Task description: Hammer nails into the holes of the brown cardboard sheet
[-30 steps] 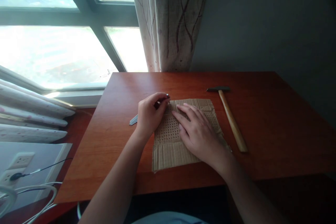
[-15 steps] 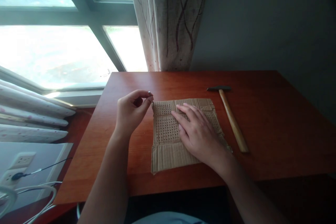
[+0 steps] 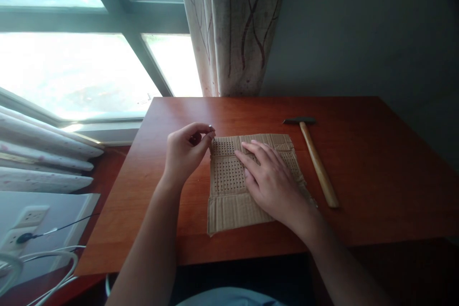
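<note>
One creased cardboard sheet [image 3: 236, 213] with rows of holes [image 3: 229, 174], right hand [image 3: 270, 172] flat atop, metal piece [image 3: 210, 127] in pinched left hand [image 3: 184, 150]

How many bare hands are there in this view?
2: the left hand pinches a metal piece near the far left corner of the cardboard; the right hand lies on the cardboard.
</note>
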`<state>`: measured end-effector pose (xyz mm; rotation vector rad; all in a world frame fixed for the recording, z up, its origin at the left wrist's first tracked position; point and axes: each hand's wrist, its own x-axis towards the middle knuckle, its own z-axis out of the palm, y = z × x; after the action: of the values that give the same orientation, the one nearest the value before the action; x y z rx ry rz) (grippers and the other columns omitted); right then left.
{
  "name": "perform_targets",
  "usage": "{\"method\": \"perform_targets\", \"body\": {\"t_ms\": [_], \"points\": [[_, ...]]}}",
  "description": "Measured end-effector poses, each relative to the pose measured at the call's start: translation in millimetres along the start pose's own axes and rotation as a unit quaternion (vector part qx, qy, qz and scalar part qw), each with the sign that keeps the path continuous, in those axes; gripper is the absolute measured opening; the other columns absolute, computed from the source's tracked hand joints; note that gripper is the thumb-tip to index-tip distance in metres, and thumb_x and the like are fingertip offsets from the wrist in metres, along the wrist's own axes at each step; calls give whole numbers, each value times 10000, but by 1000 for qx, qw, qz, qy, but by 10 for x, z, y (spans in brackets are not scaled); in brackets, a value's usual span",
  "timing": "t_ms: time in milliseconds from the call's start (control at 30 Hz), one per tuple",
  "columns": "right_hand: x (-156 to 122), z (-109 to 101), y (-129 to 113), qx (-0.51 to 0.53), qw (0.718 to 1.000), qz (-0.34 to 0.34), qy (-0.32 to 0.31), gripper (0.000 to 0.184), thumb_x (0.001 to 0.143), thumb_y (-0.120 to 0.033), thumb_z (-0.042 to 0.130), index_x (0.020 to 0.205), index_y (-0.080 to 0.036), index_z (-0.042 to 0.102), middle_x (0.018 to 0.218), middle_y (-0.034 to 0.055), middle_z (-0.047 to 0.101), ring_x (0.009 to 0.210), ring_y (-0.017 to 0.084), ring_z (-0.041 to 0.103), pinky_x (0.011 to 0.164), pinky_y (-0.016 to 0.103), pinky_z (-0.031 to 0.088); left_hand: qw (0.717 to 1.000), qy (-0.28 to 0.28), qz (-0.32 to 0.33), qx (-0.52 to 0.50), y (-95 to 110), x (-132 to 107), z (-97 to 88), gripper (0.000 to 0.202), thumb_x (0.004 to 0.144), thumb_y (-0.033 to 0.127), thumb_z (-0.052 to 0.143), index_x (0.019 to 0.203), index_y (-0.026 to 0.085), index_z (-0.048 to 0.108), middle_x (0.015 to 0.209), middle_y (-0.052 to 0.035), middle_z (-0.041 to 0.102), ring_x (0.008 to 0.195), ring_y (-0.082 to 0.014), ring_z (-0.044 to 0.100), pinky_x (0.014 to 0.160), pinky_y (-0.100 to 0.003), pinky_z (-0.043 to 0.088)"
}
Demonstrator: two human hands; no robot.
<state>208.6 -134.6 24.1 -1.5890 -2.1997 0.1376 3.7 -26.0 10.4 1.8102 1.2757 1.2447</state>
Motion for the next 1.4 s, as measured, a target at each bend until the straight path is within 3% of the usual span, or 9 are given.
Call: {"method": "perform_targets", "body": {"t_ms": [333,967,1233,1400], "points": [[4,2,-3,-2,1000,0,2,455,985,-183,440,1409,-173,606,1480,102,546,1426,277,430,1237,496,320,1000,-7,14,-15,-18,-7,114,129,812,295,745,865,180,768,702,-18,703,552,-101,549,494,-226,432],[-1,25,6,-2,1000,0,9,450,985,-186,441,1402,-171,611,1477,98,548,1424,269,431,1245,477,305,999,-21,14,-20,44,9,289,122,805,308,759,850,198,787,685,0,704,531,-97,501,507,-241,404],[-9,12,4,-2,1000,-1,9,450,989,-187,429,1399,-166,613,1477,101,549,1430,270,426,1243,478,309,999,-18,43,5,83,29,275,101,803,281,758,879,229,801,854,-27,761,777,-166,655,775,-305,539],[-13,15,3,-2,1000,2,8,451,990,-191,433,1406,-176,605,1484,102,544,1436,270,420,1241,493,312,999,-19,37,-3,118,22,288,93,808,276,754,873,223,794,880,-28,766,815,-176,683,831,-323,556]]}}
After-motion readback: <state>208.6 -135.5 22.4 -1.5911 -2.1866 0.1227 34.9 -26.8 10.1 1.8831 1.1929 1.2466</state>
